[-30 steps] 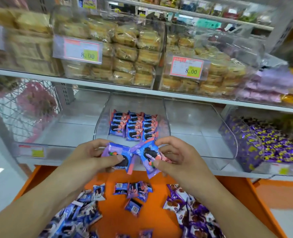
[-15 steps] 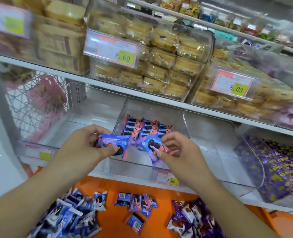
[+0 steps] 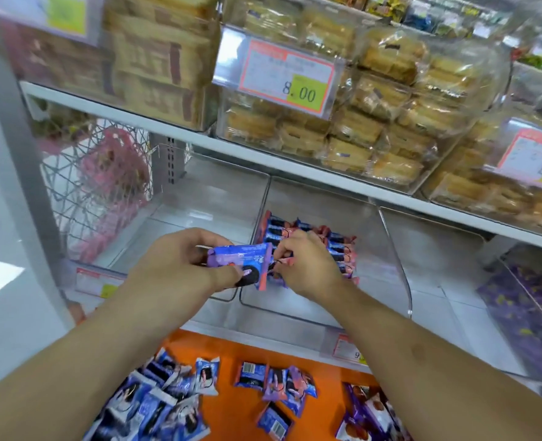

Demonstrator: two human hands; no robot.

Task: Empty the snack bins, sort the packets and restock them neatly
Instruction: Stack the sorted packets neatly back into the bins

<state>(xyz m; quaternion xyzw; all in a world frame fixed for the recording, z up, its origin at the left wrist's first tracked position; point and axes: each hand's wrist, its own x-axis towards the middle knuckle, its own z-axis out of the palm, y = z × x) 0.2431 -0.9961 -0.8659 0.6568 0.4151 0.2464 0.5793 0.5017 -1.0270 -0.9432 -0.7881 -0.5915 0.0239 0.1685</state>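
My left hand grips a small stack of blue-and-purple cookie packets just in front of the clear middle bin. My right hand reaches into that bin and pinches a packet against the neat rows of blue-and-pink packets standing at its back. Loose packets lie below on the orange surface: a blue-and-white heap at the left, a few blue-and-pink ones in the middle, purple ones at the right.
To the left stands a clear bin with nothing in it. A bin of purple packets sits at the far right. The shelf above carries bins of wrapped cakes with 8.00 price tags. A wire basket hangs at the left.
Both hands have moved up and forward from above the orange surface to the middle bin. My right hand has carried its packet into the bin against the rows. The view has shifted closer.
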